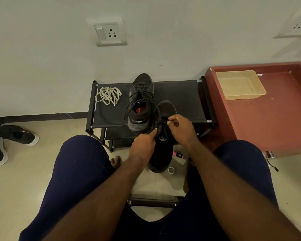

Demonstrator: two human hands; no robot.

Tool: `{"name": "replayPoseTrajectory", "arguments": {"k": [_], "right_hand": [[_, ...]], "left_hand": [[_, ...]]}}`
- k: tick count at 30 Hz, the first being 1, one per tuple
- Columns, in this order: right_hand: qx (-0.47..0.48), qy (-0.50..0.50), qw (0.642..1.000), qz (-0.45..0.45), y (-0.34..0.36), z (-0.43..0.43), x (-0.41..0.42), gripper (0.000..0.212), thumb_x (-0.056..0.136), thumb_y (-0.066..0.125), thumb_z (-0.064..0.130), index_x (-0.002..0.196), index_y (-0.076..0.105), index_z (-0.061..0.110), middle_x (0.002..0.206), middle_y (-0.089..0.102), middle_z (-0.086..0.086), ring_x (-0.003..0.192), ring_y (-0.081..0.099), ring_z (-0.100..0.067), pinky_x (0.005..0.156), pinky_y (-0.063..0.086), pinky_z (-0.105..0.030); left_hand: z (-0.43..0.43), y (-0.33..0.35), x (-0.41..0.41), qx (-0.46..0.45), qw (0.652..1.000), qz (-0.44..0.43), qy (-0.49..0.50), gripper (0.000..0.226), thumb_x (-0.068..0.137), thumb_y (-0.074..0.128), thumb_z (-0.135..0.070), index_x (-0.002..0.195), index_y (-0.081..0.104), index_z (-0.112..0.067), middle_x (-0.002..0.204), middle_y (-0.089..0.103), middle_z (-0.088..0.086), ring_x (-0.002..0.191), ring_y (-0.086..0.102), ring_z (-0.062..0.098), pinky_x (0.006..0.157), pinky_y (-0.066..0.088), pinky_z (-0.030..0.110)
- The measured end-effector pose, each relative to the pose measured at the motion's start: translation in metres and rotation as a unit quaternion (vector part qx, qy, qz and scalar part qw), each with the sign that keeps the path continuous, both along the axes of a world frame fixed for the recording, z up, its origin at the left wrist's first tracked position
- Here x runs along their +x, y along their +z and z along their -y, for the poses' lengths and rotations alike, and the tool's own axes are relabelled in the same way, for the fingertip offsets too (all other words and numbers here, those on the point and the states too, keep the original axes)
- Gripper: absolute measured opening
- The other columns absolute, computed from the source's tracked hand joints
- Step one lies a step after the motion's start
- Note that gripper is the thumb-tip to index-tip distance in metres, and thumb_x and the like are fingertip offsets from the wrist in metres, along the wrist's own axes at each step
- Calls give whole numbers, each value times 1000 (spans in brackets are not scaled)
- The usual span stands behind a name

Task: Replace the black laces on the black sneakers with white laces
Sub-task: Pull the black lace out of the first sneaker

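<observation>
One black sneaker (141, 101) stands on the black shoe rack (181, 94), its black laces loosened and hanging over the sides. A second black sneaker (162, 150) is held in front of the rack, toe pointing away from me. My left hand (142, 146) grips its left side with the thumb up against the upper. My right hand (180, 127) pinches a black lace near the eyelets. A bundle of white laces (109, 95) lies on the left end of the rack's top shelf.
A red-brown cabinet (268, 115) stands right of the rack with a yellow plastic tray (240, 86) on it. Other dark shoes with white soles (12, 140) lie on the floor at left. A pink object (178, 154) and a white ring (171, 170) lie by my feet.
</observation>
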State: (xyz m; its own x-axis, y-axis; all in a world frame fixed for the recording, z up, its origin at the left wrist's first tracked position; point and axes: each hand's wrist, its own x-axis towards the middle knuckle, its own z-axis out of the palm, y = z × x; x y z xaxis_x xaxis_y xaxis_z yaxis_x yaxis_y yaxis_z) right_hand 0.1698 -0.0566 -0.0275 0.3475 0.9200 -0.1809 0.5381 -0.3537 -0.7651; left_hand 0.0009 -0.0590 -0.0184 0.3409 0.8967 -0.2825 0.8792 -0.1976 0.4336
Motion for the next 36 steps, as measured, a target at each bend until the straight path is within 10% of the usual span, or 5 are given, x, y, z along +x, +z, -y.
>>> {"name": "replayPoseTrajectory", "arguments": {"k": [11, 18, 23, 31, 36], "right_hand": [[16, 49, 984, 171, 2, -3, -14, 6, 95, 54, 26, 92, 59, 22, 93, 63, 2, 83, 60, -20, 74, 50, -38], [-17, -247, 903, -351, 6, -3, -10, 11, 96, 50, 3, 94, 56, 12, 85, 65, -9, 51, 54, -13, 46, 47, -26], [-28, -25, 996, -80, 11, -5, -4, 17, 89, 65, 20, 106, 60, 18, 79, 63, 0, 66, 59, -14, 62, 50, -31], [-14, 53, 977, 205, 9, -2, -13, 14, 97, 58, 34, 99, 69, 25, 97, 70, 3, 91, 64, -19, 77, 53, -36], [51, -219, 957, -185, 14, -10, -8, 9, 99, 55, 14, 95, 64, 14, 84, 65, -2, 59, 56, -12, 50, 47, -25]], "left_hand": [[1, 0, 2, -7, 1000, -17, 1, 52, 101, 43, -19, 151, 35, -32, 116, 66, 14, 102, 62, 34, 85, 52, 43], [2, 2, 1, -3, 1000, 13, 13, 50, 101, 44, -20, 149, 39, -29, 113, 67, 14, 101, 63, 31, 87, 54, 44], [1, 4, 2, -14, 1000, 14, 12, 50, 101, 45, -20, 150, 38, -29, 117, 66, 15, 105, 62, 34, 88, 53, 45], [2, 4, 2, -13, 1000, 9, 13, 50, 101, 44, -21, 150, 37, -30, 116, 65, 16, 103, 62, 34, 87, 53, 45], [3, 7, 2, -12, 1000, 14, 17, 50, 102, 44, -21, 150, 37, -29, 116, 66, 13, 104, 62, 31, 89, 53, 43]]}}
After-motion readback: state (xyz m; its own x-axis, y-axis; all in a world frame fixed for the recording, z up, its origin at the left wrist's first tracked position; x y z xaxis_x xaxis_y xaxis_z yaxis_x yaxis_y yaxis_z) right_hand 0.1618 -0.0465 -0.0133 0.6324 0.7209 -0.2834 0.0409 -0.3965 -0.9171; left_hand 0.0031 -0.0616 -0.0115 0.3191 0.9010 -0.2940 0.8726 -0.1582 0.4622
